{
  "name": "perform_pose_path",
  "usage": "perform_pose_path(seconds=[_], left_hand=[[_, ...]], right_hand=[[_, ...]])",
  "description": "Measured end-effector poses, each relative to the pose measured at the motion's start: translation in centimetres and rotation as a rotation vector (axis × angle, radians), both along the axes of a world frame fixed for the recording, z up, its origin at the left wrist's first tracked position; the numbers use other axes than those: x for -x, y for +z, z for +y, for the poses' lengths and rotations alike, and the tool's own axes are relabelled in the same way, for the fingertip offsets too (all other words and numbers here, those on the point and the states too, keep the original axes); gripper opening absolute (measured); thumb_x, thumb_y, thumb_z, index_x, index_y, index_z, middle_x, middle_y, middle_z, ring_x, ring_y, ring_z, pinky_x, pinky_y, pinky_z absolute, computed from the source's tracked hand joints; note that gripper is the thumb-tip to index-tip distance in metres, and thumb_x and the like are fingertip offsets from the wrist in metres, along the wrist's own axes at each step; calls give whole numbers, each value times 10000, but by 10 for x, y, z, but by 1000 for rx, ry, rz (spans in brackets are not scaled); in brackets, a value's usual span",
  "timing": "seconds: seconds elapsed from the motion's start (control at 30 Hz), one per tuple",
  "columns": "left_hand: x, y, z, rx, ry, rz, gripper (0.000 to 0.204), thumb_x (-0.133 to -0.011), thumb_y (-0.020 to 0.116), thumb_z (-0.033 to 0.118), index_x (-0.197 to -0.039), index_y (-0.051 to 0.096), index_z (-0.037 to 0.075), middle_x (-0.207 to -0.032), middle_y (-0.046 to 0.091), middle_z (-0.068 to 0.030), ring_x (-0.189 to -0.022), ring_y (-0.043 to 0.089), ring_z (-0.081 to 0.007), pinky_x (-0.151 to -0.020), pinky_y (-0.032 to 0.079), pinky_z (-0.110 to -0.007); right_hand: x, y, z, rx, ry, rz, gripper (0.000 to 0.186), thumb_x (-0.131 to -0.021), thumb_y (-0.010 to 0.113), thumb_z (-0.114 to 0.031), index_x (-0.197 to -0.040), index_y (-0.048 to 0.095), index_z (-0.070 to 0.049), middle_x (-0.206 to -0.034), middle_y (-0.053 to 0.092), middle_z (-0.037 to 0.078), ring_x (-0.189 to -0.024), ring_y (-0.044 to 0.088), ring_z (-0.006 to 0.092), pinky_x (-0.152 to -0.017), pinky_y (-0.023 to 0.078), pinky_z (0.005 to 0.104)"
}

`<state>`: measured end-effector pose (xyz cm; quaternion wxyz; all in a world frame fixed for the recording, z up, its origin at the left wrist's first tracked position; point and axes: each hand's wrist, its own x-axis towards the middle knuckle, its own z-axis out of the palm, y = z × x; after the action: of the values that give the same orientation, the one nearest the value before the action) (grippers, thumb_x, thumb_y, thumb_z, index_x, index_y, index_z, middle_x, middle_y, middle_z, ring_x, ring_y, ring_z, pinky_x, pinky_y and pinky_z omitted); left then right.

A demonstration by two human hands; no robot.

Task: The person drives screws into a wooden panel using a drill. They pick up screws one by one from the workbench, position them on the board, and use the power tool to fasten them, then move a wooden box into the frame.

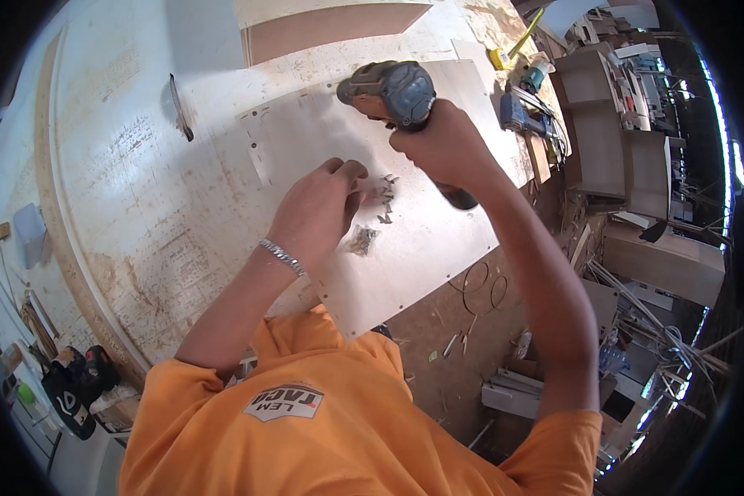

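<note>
A cordless drill [398, 95] with a blue-grey and orange body is gripped in my right hand [450, 149], raised above the far part of a pale wooden panel [422, 256]. Small dark screw heads dot the panel along its edges. My left hand [318, 202] hovers low over the panel with its fingers curled together; whatever they hold, if anything, is hidden. Right beside those fingertips lies a loose pile of screws [386, 198]. A small dark heap [362, 240], too blurred to name, sits just nearer to me.
The panel rests on a large, worn white worktable [165, 240]. At the far right are a yellow tape measure [499, 59] and a blue power tool [527, 116]. A brown board [331, 31] stands at the back. Offcuts and scraps litter the floor [446, 331] at right.
</note>
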<state>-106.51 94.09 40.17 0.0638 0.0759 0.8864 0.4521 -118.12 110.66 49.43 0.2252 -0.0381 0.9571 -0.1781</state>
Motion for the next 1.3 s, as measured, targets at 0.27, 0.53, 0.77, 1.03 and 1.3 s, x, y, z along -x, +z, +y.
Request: perform_pose_path(seconds=[0.27,0.53,0.77,1.03,1.3], left_hand=[[2,9,59,255,20,-13,109,-905,648,78,-994,640,15,-901,660,-184,-857,670,-381,-789,534,-469],[-15,24,79,341,80,-9,204,-882,666,41,-1083,686,14,-900,665,-160,-884,665,-329,-808,547,-422],[-2,56,104,384,363,-416,323,-905,742,144,-1187,682,-2,-1042,734,-152,-901,724,-254,-822,573,-350],[17,30,123,615,368,-117,242,-856,750,125,-1076,715,32,-899,705,-136,-838,696,-262,-794,559,-364],[26,45,150,495,487,-263,90,-885,654,68,-953,669,11,-861,727,-110,-823,700,-146,-728,549,-294]], right_hand=[[-70,37,125,611,-353,-82,278,-784,728,-105,-1014,656,34,-791,661,62,-670,640,156,-637,533,326],[-117,-8,284,814,-402,-185,383,-756,742,-1,-1131,665,13,-938,667,59,-794,645,153,-652,526,320],[-103,-43,380,1053,-440,-312,355,-747,743,27,-1092,664,12,-901,677,71,-743,665,160,-656,544,330],[-79,-47,420,1117,-337,-341,449,-787,709,-8,-1234,666,3,-879,663,44,-692,662,145,-636,514,294],[-76,-55,438,1159,-340,-398,374,-782,740,26,-1143,641,33,-923,695,67,-766,681,148,-672,559,313]])
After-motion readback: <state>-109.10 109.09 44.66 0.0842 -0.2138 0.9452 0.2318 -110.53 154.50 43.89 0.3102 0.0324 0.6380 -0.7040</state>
